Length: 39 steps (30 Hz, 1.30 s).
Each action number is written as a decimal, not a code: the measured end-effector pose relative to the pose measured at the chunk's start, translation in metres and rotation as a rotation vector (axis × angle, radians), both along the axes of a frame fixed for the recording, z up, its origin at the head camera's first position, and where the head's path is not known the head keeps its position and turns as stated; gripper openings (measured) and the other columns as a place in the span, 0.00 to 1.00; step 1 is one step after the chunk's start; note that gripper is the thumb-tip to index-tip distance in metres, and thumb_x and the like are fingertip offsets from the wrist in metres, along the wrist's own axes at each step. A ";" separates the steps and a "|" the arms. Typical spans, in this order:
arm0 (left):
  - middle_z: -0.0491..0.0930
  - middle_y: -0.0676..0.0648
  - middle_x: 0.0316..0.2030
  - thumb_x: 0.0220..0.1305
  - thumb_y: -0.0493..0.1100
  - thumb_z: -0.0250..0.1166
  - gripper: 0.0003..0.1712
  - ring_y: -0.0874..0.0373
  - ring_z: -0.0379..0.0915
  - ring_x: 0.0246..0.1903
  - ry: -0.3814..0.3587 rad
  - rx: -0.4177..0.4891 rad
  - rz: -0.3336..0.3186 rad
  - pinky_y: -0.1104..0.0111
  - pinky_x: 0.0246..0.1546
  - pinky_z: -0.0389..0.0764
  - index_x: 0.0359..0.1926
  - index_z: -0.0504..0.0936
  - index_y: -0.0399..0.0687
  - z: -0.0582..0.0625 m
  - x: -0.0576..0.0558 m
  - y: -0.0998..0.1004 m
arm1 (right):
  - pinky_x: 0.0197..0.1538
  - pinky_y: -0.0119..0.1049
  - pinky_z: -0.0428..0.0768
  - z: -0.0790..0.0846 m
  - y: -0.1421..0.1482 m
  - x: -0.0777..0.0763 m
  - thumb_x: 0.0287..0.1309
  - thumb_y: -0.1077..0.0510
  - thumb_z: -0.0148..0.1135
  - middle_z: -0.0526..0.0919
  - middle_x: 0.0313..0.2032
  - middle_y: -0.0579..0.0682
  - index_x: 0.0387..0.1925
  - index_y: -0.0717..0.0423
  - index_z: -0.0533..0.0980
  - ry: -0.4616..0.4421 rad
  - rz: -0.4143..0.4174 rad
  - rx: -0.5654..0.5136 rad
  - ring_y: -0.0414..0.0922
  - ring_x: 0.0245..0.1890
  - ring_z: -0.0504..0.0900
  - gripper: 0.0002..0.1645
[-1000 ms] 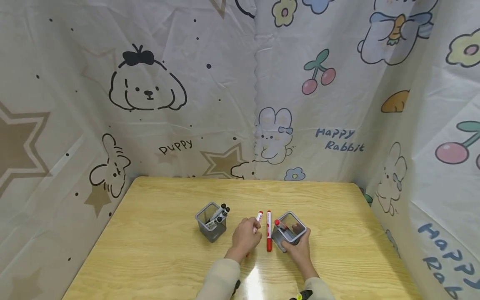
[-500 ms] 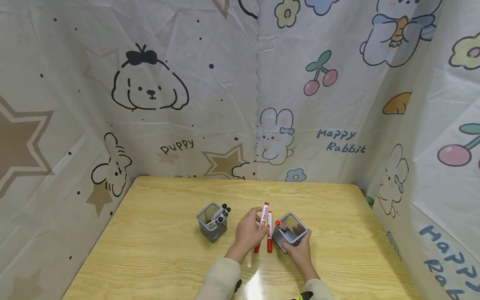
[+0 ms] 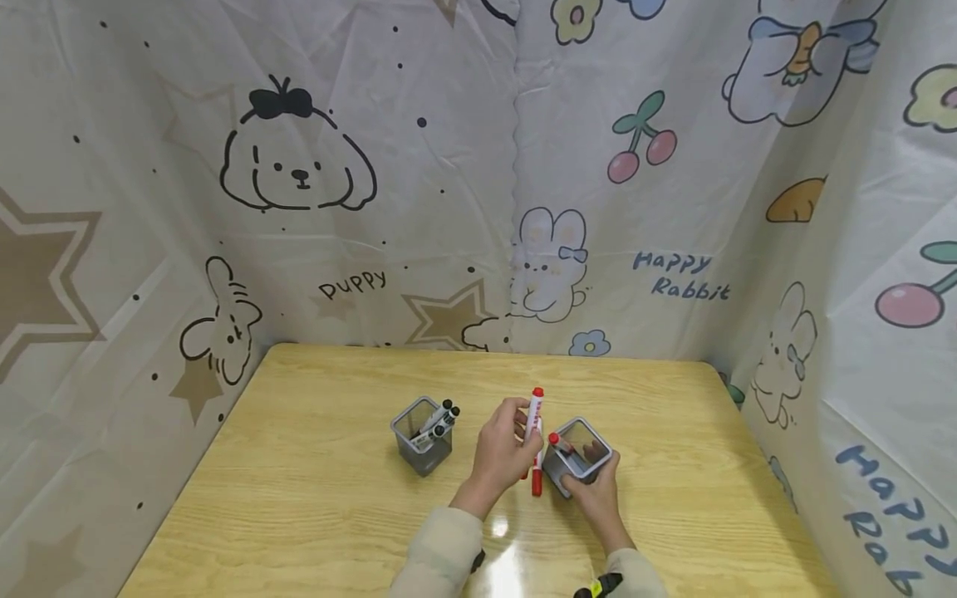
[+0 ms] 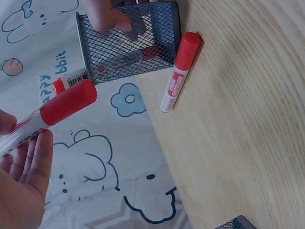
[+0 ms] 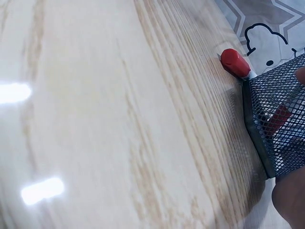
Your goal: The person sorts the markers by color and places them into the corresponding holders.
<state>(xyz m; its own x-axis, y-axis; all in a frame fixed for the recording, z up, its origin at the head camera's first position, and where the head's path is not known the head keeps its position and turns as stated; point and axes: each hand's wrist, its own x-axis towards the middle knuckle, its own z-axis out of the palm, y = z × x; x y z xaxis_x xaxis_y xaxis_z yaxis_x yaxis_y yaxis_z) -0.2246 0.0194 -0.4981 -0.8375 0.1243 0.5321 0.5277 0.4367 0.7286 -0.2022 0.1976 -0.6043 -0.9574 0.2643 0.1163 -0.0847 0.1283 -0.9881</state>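
Note:
My left hand pinches a red-and-white marker between thumb and fingers, raised off the table. In the left wrist view, this marker's red cap points toward the right-hand holder. My right hand grips a grey mesh pen holder by its near right side. One red marker leans inside that holder, its red end above the rim. Another red marker lies on the table just left of the holder; in the head view the left hand and held marker partly cover it.
A second mesh pen holder, with several black-capped markers in it, stands left of the hands. Beneath everything is a wood-grain table. Printed cloth hangs behind the table and along both sides.
My left hand has lifted its red marker from the table, moving up and rightward toward the right-hand holder. The right hand keeps its grip on the holder. The view has tilted slightly.

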 end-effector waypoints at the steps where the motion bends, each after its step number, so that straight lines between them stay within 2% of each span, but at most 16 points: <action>1: 0.75 0.51 0.29 0.47 0.34 0.64 0.22 0.62 0.74 0.25 0.009 0.020 -0.016 0.78 0.23 0.76 0.46 0.71 0.41 0.000 0.000 0.000 | 0.61 0.49 0.60 0.002 0.000 0.001 0.36 0.75 0.66 0.64 0.57 0.70 0.58 0.66 0.51 -0.002 0.001 -0.007 0.60 0.60 0.62 0.47; 8: 0.76 0.49 0.28 0.47 0.32 0.64 0.21 0.62 0.75 0.25 0.006 0.174 -0.073 0.76 0.24 0.78 0.44 0.68 0.41 0.002 0.003 0.004 | 0.60 0.56 0.59 0.029 -0.009 0.011 0.35 0.76 0.65 0.63 0.55 0.75 0.57 0.72 0.50 0.027 0.007 0.024 0.66 0.58 0.61 0.46; 16: 0.76 0.46 0.31 0.49 0.29 0.62 0.27 0.58 0.78 0.29 -0.099 0.317 -0.115 0.73 0.27 0.80 0.53 0.66 0.40 0.003 0.006 0.011 | 0.59 0.48 0.63 0.032 -0.009 0.012 0.35 0.76 0.65 0.64 0.54 0.75 0.56 0.74 0.51 0.058 -0.001 0.021 0.67 0.57 0.62 0.46; 19: 0.76 0.44 0.32 0.52 0.28 0.62 0.25 0.56 0.79 0.30 -0.131 0.353 -0.132 0.72 0.28 0.80 0.51 0.66 0.39 0.003 0.009 0.015 | 0.59 0.46 0.64 0.028 -0.009 0.011 0.34 0.77 0.65 0.64 0.53 0.75 0.56 0.75 0.51 0.084 0.005 0.005 0.67 0.56 0.62 0.46; 22: 0.76 0.41 0.32 0.54 0.27 0.61 0.20 0.51 0.80 0.30 -0.121 0.376 -0.149 0.70 0.28 0.81 0.48 0.66 0.35 0.005 0.012 0.018 | 0.58 0.41 0.66 0.020 -0.006 0.008 0.32 0.78 0.65 0.64 0.53 0.75 0.56 0.74 0.51 0.093 0.003 -0.014 0.67 0.56 0.62 0.47; 26: 0.76 0.36 0.30 0.54 0.25 0.60 0.17 0.46 0.80 0.29 -0.067 0.380 -0.162 0.68 0.29 0.81 0.44 0.65 0.29 0.018 0.022 0.017 | 0.56 0.33 0.67 0.004 -0.002 0.002 0.33 0.77 0.67 0.65 0.53 0.72 0.56 0.72 0.52 0.077 -0.006 0.001 0.65 0.56 0.64 0.48; 29: 0.76 0.34 0.30 0.54 0.24 0.59 0.15 0.45 0.79 0.29 -0.063 0.388 -0.157 0.68 0.30 0.81 0.42 0.65 0.29 0.026 0.027 0.016 | 0.55 0.31 0.66 -0.003 0.000 -0.001 0.33 0.75 0.68 0.66 0.53 0.71 0.57 0.70 0.52 0.080 -0.004 0.025 0.63 0.56 0.64 0.48; 35: 0.78 0.34 0.31 0.55 0.24 0.60 0.15 0.43 0.79 0.32 -0.094 0.374 -0.133 0.64 0.33 0.81 0.42 0.65 0.28 0.026 0.030 0.016 | 0.55 0.28 0.64 -0.003 0.001 -0.001 0.34 0.75 0.68 0.65 0.54 0.71 0.57 0.70 0.52 0.057 -0.003 0.012 0.62 0.58 0.63 0.48; 39: 0.79 0.35 0.31 0.54 0.25 0.61 0.14 0.44 0.79 0.31 -0.106 0.355 -0.123 0.62 0.33 0.81 0.40 0.67 0.26 0.026 0.032 0.016 | 0.54 0.27 0.65 0.008 -0.002 0.003 0.33 0.77 0.67 0.65 0.53 0.74 0.57 0.73 0.52 0.071 -0.003 -0.007 0.66 0.57 0.63 0.47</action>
<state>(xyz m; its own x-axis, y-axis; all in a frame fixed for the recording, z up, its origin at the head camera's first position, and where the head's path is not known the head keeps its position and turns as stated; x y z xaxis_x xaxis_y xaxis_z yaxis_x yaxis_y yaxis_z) -0.1930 0.0350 -0.4722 -0.8805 0.0507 0.4713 0.4740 0.0854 0.8764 -0.1988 0.1957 -0.5958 -0.9461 0.2679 0.1822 -0.1545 0.1212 -0.9805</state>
